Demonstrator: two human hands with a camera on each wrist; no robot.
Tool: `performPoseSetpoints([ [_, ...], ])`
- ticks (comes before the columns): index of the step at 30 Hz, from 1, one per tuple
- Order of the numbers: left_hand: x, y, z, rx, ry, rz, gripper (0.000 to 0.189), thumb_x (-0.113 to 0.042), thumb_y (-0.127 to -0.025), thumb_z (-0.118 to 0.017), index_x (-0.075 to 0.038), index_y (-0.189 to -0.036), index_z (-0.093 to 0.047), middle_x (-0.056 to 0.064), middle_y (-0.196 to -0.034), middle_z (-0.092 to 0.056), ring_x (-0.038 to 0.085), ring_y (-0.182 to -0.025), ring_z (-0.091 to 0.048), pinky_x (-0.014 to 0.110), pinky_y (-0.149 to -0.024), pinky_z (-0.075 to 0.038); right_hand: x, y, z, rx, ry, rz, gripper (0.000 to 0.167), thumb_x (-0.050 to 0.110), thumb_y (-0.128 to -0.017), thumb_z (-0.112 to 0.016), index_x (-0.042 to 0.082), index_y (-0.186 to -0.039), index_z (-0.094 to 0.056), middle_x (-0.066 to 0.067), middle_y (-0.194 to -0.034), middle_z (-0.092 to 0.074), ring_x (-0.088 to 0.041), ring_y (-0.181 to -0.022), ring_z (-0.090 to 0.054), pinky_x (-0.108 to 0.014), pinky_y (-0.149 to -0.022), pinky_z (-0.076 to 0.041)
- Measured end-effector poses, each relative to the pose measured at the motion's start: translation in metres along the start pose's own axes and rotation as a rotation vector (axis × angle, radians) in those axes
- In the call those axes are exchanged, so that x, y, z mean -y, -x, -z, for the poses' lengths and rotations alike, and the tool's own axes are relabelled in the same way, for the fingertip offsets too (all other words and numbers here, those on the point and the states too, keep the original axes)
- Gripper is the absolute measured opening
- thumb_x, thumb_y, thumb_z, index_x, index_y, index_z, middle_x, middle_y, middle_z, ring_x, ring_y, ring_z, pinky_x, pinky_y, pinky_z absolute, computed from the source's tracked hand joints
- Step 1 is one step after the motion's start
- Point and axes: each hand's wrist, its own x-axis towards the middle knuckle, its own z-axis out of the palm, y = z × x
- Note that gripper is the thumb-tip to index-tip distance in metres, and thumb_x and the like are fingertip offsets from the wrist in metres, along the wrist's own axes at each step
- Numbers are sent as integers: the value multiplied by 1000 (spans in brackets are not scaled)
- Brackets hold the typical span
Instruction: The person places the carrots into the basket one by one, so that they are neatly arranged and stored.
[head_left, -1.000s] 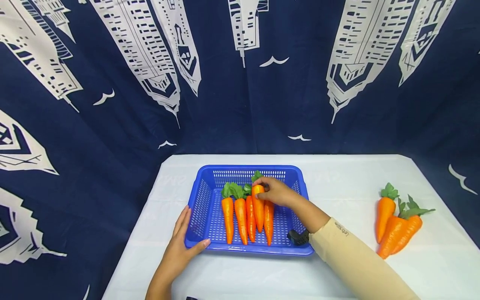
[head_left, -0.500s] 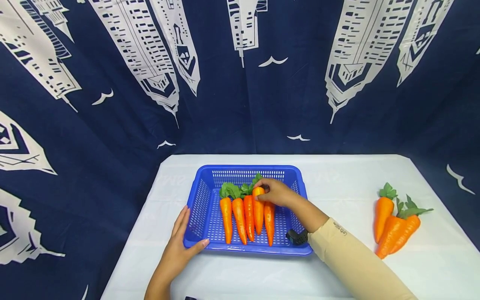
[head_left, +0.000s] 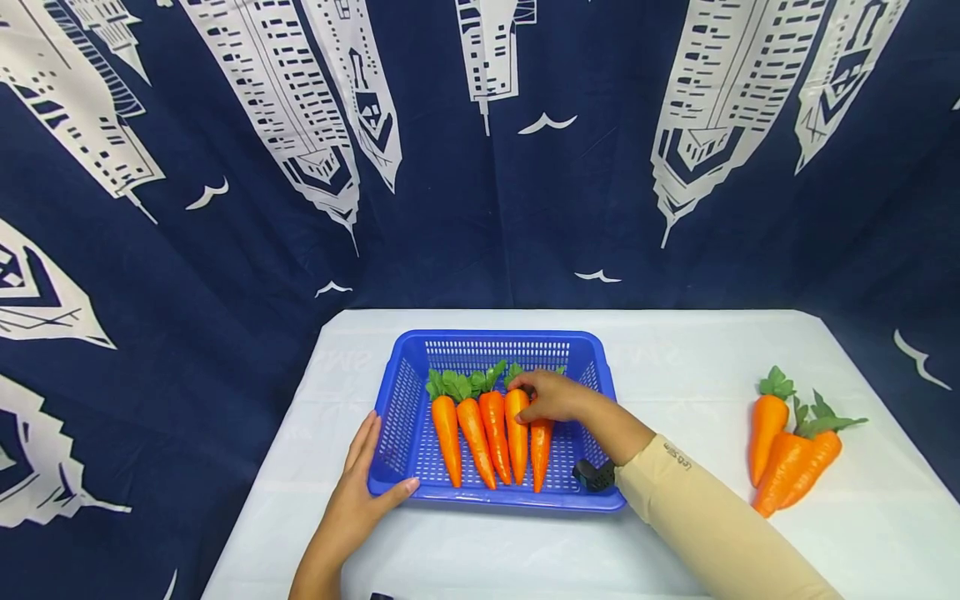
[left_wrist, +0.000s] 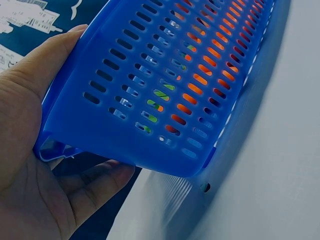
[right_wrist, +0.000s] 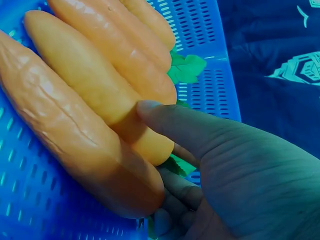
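Note:
A blue perforated plastic basket [head_left: 495, 504] holds several glossy orange carrots in a row, leaves toward the far side. My right hand [head_left: 551, 396] reaches in and pinches the top of one carrot [head_left: 517, 437], second from the right. In the right wrist view the thumb lies on that carrot [right_wrist: 85, 70], and the other fingertips are partly hidden behind a neighbouring carrot [right_wrist: 70, 125]. My left hand [head_left: 352, 504] holds the basket's near left corner, thumb on the front rim and fingers along the left side. In the left wrist view the basket corner [left_wrist: 70, 110] sits between thumb and fingers.
Three more carrots [head_left: 783, 467] with green leaves lie together on the white table [head_left: 675, 358], right of the basket. A dark blue curtain [head_left: 480, 225] printed with white buildings hangs behind. The right wrist wears a black strap [head_left: 595, 475].
My right hand has come slightly nearer and lower with its carrot, which now lies in line with the others. The carrots to its left have shifted left. The left hand has stayed put.

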Motion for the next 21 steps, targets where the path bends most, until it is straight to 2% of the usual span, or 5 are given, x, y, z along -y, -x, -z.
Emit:
performPoseSetpoints([
  [6, 0, 0, 0, 0, 4, 1, 106, -36, -84, -83, -23, -164, -15, -9, -171, -5, 37, -158, -13, 70, -120, -18, 1, 1, 1, -25, 7, -3, 48, 23, -82, -83, 13, -127, -67, -9, -110, -66, -20, -95, -60, -36, -86, -54],
  [8, 0, -1, 0, -1, 8, 1, 105, -36, -84, -83, -23, -164, -15, -9, -171, -5, 36, -158, -14, 70, -120, -18, 0, 1, 2, -73, -3, -6, 46, 23, -83, -82, 13, -125, -68, -12, -113, -64, -21, -94, -59, -36, -83, -54],
  [12, 0, -1, -1, 5, 14, 1, 106, -36, -84, -83, -23, -164, -15, -9, -171, -5, 36, -158, -14, 69, -120, -18, -1, 2, 4, -223, -41, -6, 40, 23, -86, -79, 12, -123, -70, -17, -113, -59, -22, -90, -57, -34, -77, -53],
  [16, -1, 0, -1, 7, 7, 11, 106, -38, -84, -83, -24, -164, -15, -10, -171, -5, 36, -158, -14, 70, -120, -19, 2, 6, 9, -334, -162, -27, 37, 24, -92, -73, 10, -125, -69, -18, -113, -58, -24, -91, -60, -31, -71, -56],
  [21, -1, 1, 0, 7, 3, 20, 105, -38, -84, -82, -25, -164, -15, -11, -171, -4, 36, -158, -12, 70, -120, -18, 10, 16, 19, -426, -358, -8, 37, 24, -97, -66, 7, -130, -64, -18, -129, -61, -31, -107, -66, -38, -84, -59],
])
